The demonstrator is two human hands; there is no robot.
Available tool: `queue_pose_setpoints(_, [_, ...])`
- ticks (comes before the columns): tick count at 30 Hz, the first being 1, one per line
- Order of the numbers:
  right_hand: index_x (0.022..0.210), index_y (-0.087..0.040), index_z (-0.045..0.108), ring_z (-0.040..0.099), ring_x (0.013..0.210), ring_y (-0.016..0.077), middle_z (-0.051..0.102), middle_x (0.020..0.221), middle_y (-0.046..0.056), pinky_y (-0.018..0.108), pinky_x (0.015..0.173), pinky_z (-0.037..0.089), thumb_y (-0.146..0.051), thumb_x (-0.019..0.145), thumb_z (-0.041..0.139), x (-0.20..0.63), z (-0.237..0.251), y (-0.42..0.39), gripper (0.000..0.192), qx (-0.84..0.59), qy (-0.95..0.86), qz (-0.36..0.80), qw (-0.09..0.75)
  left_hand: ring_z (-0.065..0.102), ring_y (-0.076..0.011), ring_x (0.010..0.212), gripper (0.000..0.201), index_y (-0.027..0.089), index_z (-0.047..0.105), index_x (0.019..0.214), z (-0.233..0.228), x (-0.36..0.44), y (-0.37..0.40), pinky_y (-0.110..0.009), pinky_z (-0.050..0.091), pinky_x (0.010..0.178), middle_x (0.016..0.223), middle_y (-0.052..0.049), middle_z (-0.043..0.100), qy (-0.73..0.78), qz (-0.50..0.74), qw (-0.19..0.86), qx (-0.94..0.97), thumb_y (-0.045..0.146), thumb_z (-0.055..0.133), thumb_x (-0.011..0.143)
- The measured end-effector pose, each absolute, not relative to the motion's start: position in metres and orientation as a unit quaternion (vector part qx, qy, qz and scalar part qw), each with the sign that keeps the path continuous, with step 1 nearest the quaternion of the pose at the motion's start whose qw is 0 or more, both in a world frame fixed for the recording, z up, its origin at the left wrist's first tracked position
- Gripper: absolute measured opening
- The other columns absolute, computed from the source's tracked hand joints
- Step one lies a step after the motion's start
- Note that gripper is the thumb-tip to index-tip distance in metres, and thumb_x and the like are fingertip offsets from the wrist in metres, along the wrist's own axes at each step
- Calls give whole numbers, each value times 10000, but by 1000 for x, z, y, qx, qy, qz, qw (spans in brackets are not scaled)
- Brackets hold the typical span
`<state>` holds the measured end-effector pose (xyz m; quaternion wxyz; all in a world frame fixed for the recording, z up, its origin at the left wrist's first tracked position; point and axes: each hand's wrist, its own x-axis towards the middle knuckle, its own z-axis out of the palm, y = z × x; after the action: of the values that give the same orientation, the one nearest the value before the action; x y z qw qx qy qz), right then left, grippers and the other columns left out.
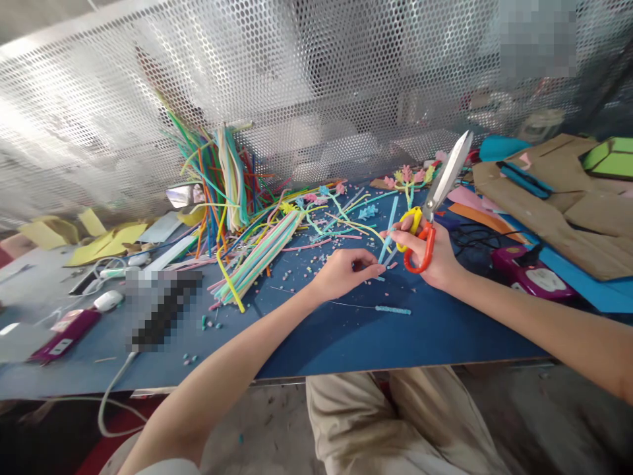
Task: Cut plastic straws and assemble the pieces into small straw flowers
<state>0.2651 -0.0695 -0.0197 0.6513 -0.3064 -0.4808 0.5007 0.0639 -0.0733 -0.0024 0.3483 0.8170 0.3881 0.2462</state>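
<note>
My left hand (343, 272) is closed, with thumb and forefinger pinched at the lower end of a light-blue foam-like strip (393, 216). Scissors (448, 173) with one yellow and one red handle loop rest in my right hand (435, 257), their blades pointing up and away from the strip. The fingers of that hand also touch the strip, which stands tilted between both hands. Below them on the blue tabletop (341, 343) lies a short light-blue textured piece (393, 309) with a thin wire or thread running left from it.
Bundles of coloured strips (230, 178) stand and lie at the back left. Small cut bits and leaf-shaped pieces (368, 211) are scattered behind my hands. Brown cardboard (554, 198), a cutter knife (524, 179) and a purple power strip (534, 274) are at right. Perforated metal mesh (306, 79) closes the back.
</note>
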Motion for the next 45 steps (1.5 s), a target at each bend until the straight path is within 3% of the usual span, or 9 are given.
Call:
queue_pose_setpoints(4, [784, -238, 537, 696, 888, 193, 623, 894, -10, 375, 856, 538, -341, 684, 842, 271, -19, -60, 336, -330, -444, 464, 692, 563, -119, 649, 296, 190, 734, 860, -2, 62, -72, -252, 432, 637, 775, -18, 715, 365, 235, 361, 826, 470, 639, 889])
queue_pose_setpoints(7, [785, -234, 527, 705, 899, 198, 619, 884, -11, 349, 815, 537, -325, 663, 852, 278, -18, -54, 359, -341, -416, 463, 704, 597, -127, 709, 249, 197, 724, 868, -4, 54, -61, -256, 463, 684, 867, -29, 734, 405, 317, 299, 804, 433, 647, 888])
queue_pose_setpoints(10, [791, -236, 529, 707, 904, 209, 612, 841, -14, 340, 769, 537, -324, 660, 854, 279, -20, -53, 361, -346, -414, 473, 697, 601, -121, 753, 288, 216, 688, 1078, -5, 43, -45, -255, 483, 728, 1088, -35, 723, 463, 404, 218, 758, 371, 717, 836])
queue_pose_setpoints(14, [806, -235, 561, 705, 886, 197, 638, 906, -4, 354, 779, 540, -320, 685, 843, 271, -25, -58, 318, -330, -437, 483, 683, 612, -137, 702, 311, 182, 720, 939, -2, 40, -43, -263, 480, 702, 826, -30, 732, 470, 393, 213, 761, 439, 547, 953])
queue_pose_setpoints(16, [802, -235, 572, 702, 875, 192, 644, 927, 0, 366, 801, 543, -323, 692, 842, 267, -26, -63, 305, -326, -449, 486, 675, 645, -147, 774, 270, 195, 725, 1003, -1, 48, -52, -264, 489, 733, 914, -31, 751, 448, 380, 221, 778, 424, 608, 921])
queue_pose_setpoints(27, [809, -237, 601, 661, 860, 171, 644, 917, 1, 348, 815, 533, -287, 707, 842, 260, -25, -75, 267, -317, -471, 491, 661, 662, -130, 725, 330, 154, 742, 930, -12, 71, -75, -231, 516, 669, 871, -52, 754, 381, 312, 506, 708, 472, 703, 851])
queue_pose_setpoints(30, [811, -229, 609, 638, 851, 155, 642, 900, -3, 321, 812, 518, -275, 699, 847, 261, -27, -74, 267, -327, -468, 478, 667, 651, -121, 700, 374, 143, 716, 931, -13, 68, -69, -217, 512, 608, 877, -49, 732, 397, 361, 532, 655, 496, 739, 808])
queue_pose_setpoints(34, [841, -216, 613, 621, 790, 151, 653, 884, 5, 303, 717, 505, -307, 704, 841, 262, -29, -75, 281, -349, -477, 501, 632, 705, -148, 772, 408, 139, 697, 952, -13, 67, -65, -267, 577, 731, 880, -42, 725, 392, 428, 574, 578, 478, 800, 751])
queue_pose_setpoints(45, [863, -209, 617, 582, 735, 131, 623, 830, -7, 290, 683, 480, -345, 716, 820, 260, -34, -78, 285, -357, -505, 548, 564, 735, -164, 761, 413, 130, 682, 958, -16, 70, -67, -299, 615, 747, 849, -29, 731, 352, 427, 616, 560, 403, 861, 704])
